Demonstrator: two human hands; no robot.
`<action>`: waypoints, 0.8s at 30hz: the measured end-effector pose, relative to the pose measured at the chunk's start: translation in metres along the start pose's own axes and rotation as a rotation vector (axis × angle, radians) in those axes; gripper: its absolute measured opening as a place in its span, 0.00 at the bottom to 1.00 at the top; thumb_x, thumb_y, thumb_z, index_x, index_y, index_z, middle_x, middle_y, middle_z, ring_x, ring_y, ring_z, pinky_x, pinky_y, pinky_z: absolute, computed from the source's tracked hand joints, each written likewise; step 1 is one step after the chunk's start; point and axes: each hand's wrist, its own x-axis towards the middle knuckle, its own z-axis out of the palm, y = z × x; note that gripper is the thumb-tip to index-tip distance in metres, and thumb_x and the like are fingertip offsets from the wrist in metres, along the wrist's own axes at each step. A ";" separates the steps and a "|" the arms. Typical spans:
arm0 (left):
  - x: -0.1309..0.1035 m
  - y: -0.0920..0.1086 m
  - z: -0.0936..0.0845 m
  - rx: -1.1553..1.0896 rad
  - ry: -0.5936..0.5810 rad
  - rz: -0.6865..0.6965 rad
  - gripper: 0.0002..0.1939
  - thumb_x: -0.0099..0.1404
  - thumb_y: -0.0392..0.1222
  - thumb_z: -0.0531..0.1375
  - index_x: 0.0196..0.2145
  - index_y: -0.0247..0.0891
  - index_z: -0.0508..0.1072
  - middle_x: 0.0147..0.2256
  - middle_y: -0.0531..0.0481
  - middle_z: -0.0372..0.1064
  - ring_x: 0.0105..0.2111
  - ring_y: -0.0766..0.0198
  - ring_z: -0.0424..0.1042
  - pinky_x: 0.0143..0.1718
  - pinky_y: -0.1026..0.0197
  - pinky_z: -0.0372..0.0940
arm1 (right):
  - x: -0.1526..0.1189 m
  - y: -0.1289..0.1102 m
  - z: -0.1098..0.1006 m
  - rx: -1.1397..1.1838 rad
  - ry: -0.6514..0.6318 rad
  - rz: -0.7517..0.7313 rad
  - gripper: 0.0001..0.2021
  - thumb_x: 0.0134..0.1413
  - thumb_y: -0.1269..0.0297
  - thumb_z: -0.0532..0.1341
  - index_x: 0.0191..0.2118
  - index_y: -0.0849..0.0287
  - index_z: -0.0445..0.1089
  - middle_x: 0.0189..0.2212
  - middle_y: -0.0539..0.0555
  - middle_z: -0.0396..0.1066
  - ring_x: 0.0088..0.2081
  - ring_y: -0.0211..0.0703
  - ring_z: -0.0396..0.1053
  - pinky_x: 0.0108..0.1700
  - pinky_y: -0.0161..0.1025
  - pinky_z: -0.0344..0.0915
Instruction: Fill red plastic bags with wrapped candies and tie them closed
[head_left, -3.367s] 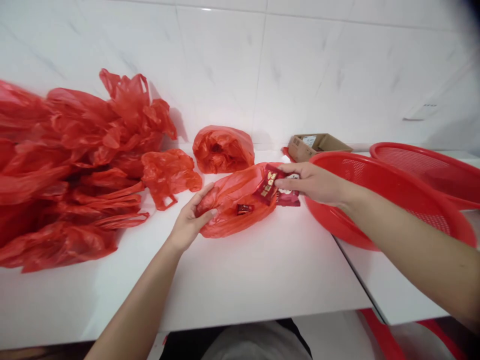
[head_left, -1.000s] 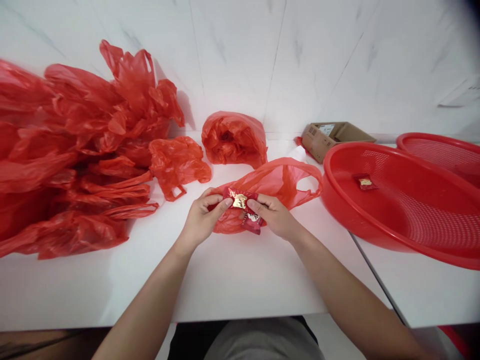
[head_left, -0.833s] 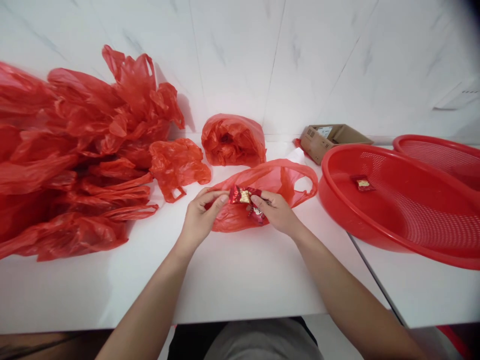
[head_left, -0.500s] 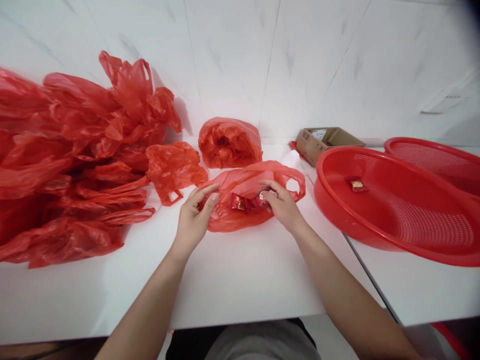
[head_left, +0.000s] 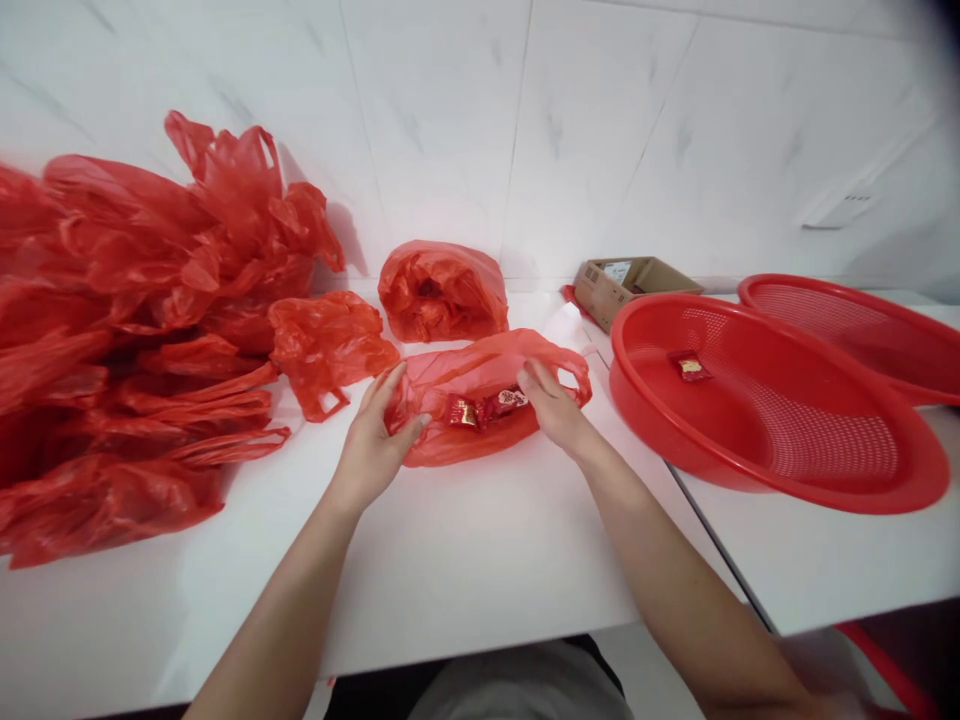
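A red plastic carrier bag (head_left: 465, 365) lies on the white table in front of me. On it rest small shiny red wrapped packets: one with a gold patch (head_left: 463, 412), and beside it one with a white label (head_left: 511, 399). My left hand (head_left: 379, 430) is at the bag's left end, thumb and fingers spread apart, holding nothing. At the right end is my right hand (head_left: 555, 408), its fingers loosely stretched over the bag next to the labelled packet. Part of that packet's edge is close behind the fingertips.
A large heap of red bags (head_left: 135, 330) fills the left side. A bundled red bag (head_left: 444, 290) stands by the wall. To the right are a red basket (head_left: 750, 440) holding one packet (head_left: 688, 367), another basket (head_left: 847, 320) and a cardboard box (head_left: 607, 295).
My right hand has let go of the packet with the white label, which now lies on the bag. My left thumb and fingers have spread wider. The view has shifted slightly.
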 end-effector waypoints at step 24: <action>0.005 -0.007 0.002 -0.031 -0.045 -0.067 0.45 0.63 0.52 0.63 0.70 0.47 0.44 0.71 0.41 0.37 0.71 0.49 0.35 0.68 0.41 0.38 | 0.047 0.083 -0.248 -0.538 -0.083 0.316 0.09 0.32 0.73 0.69 0.20 0.57 0.69 0.22 0.55 0.68 0.34 0.55 0.71 0.44 0.60 0.66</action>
